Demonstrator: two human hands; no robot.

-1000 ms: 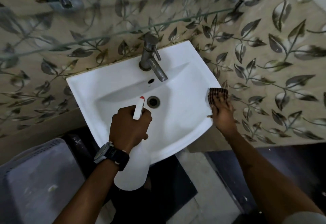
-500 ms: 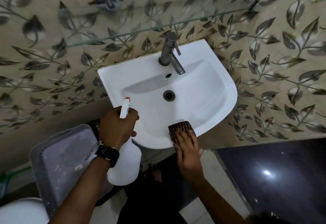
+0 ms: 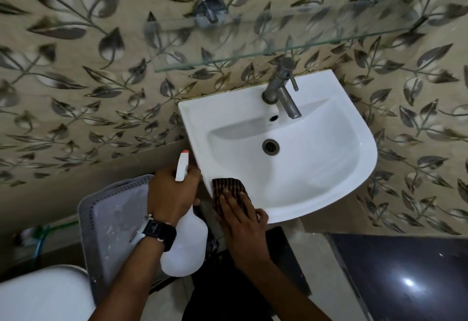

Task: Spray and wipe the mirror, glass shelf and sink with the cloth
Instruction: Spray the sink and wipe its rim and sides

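A white wall-mounted sink (image 3: pixel 336 184) with a grey metal tap (image 3: pixel 283 93) fills the middle right. My right hand (image 3: pixel 243 217) lies flat on a dark brown striped cloth (image 3: pixel 226 189), pressing it on the sink's front left rim. My left hand (image 3: pixel 172 194), with a black wristwatch, grips the neck of a white spray bottle (image 3: pixel 187 244) with a red-tipped nozzle, just left of the sink. A glass shelf (image 3: pixel 278 50) hangs on the wall above the tap. No mirror is in view.
A grey perforated plastic bin (image 3: pixel 111 222) stands at lower left beside a white rounded toilet part (image 3: pixel 43 295). A dark glossy surface (image 3: pixel 405 277) lies at lower right. Leaf-patterned tiles (image 3: pixel 76 93) cover the wall. A green hose (image 3: pixel 43 234) runs along the floor at left.
My right hand has slid the cloth along the sink rim from the right side, round the front, to the front left corner. The view has shifted left, and the left hand still holds the bottle.
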